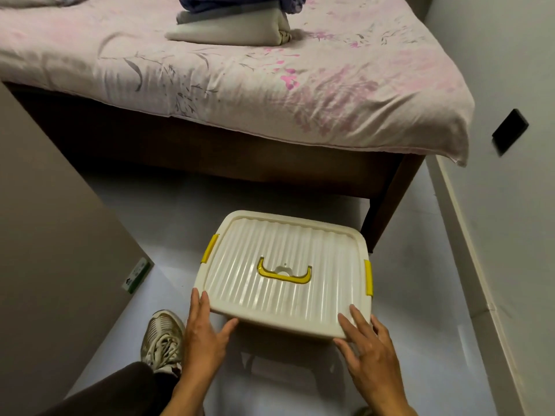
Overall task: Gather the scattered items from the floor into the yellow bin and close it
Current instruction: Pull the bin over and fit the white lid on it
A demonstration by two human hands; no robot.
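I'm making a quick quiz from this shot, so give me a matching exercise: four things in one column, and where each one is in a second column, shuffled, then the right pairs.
Things:
1. folded clothes
2. bin lid
3. sneaker
4. left hand

Places:
A. on the floor beside the person's leg
B. at the lid's near left corner
C. on the bed
D. on top of the bin, yellow handle lying flat

Pairs: 1-C, 2-D, 3-A, 4-B
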